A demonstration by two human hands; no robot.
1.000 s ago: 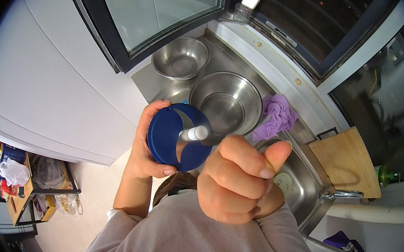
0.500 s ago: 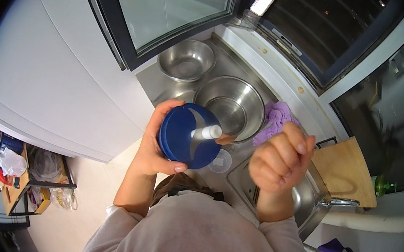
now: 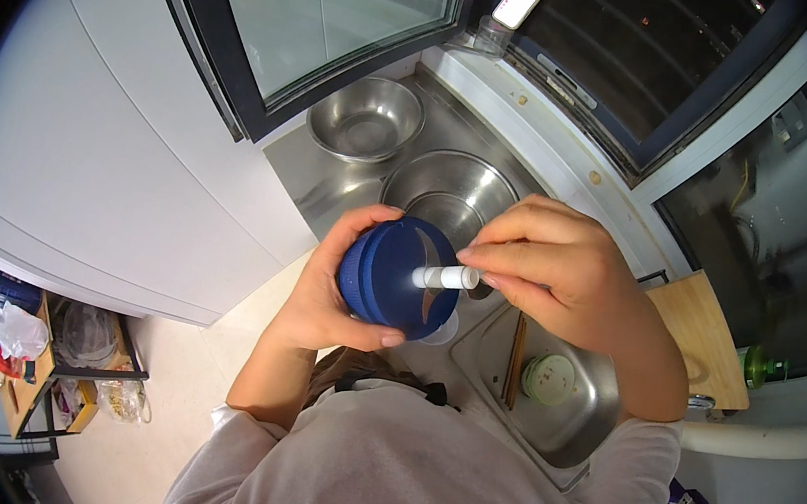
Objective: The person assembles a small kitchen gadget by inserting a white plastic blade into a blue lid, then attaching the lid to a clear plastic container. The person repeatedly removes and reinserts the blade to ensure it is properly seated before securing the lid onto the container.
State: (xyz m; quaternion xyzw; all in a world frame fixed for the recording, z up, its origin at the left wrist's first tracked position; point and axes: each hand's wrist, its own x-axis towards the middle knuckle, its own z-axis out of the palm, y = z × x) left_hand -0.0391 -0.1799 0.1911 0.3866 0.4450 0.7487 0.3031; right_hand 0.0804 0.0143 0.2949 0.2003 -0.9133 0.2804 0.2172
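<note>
My left hand (image 3: 323, 293) is wrapped around a blue round-lidded container (image 3: 395, 281), held up in front of my chest and tilted to the right. A white tube (image 3: 445, 277) sticks out of the lid, over a curved grey marking. At the tube's outer end, my right hand (image 3: 558, 266) has thumb and fingers drawn together in a pinch. Whether a small thing is between those fingertips cannot be made out. Beneath the container, a clear plastic piece (image 3: 442, 330) is partly covered. The container's lower part is hidden by my left hand and the lid.
Two steel bowls stand on the metal counter: a smaller bowl (image 3: 367, 122) and a larger bowl (image 3: 447, 182). Wooden chopsticks (image 3: 516, 362) and a round tub (image 3: 549, 379) lie in the sink (image 3: 582, 435). A cutting board (image 3: 701, 334) and a green bottle (image 3: 754, 366) are at right; an open window (image 3: 346, 23) hangs above.
My right hand has moved left and up from its loose fist over the sink to the white tube's end. The container has shifted slightly right and tilted, showing its ribbed side.
</note>
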